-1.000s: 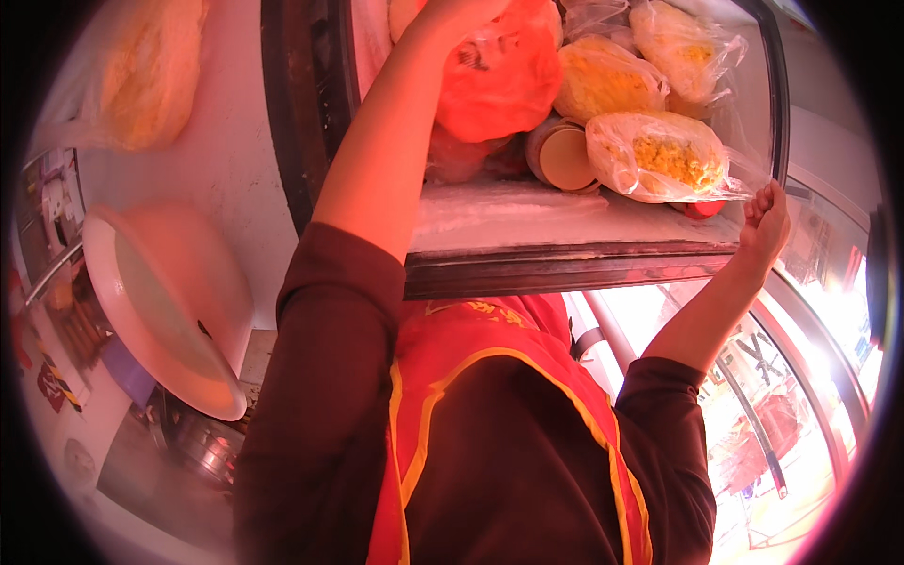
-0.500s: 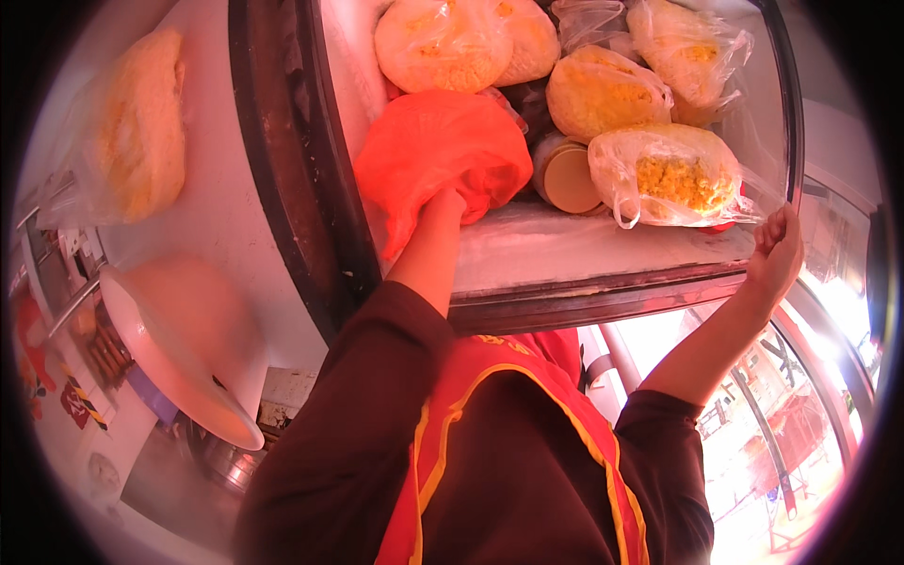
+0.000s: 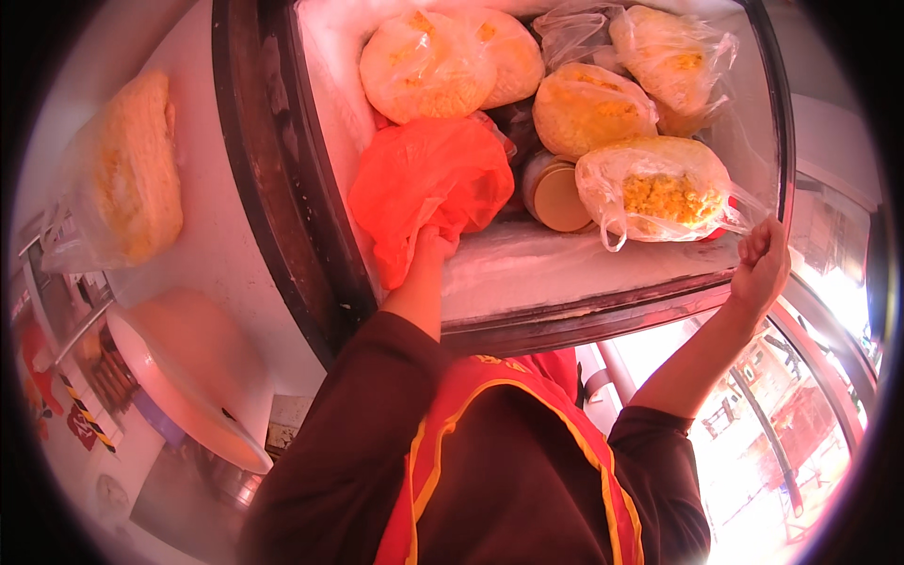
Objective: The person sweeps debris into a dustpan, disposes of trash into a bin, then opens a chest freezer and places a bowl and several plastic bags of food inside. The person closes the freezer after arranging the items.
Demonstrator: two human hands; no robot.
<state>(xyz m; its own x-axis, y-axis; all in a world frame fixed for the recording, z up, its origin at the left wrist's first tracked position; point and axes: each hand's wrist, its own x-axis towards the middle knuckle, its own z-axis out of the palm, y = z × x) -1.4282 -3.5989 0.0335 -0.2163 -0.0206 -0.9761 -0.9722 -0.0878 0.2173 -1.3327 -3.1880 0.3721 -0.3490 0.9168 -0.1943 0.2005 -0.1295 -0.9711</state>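
A red plastic bag (image 3: 424, 179) lies at the left of the open chest freezer (image 3: 593, 325), its contents hidden. My left hand (image 3: 435, 247) grips the bag's bunched near side, with most of its fingers covered by the folds. At the freezer's near right corner, my right hand (image 3: 763, 259) is closed with the fingers curled. Beside it is the twisted end of a clear bag of yellow crumbly food (image 3: 673, 196); whether the hand grips that end or the rim cannot be made out. A round-lidded jar (image 3: 561, 198) rests between the two bags.
More clear bags of yellowish food (image 3: 595, 111) fill the freezer's far part. Left of the freezer, another such bag (image 3: 137, 174) lies on a white surface beside a large white bowl (image 3: 188, 367). The freezer's dark rim (image 3: 273, 160) runs along its left side.
My left hand has drawn slightly toward me, and the red bag's near side is now more gathered around it. My right hand stays at the corner. The whole view has shifted a little.
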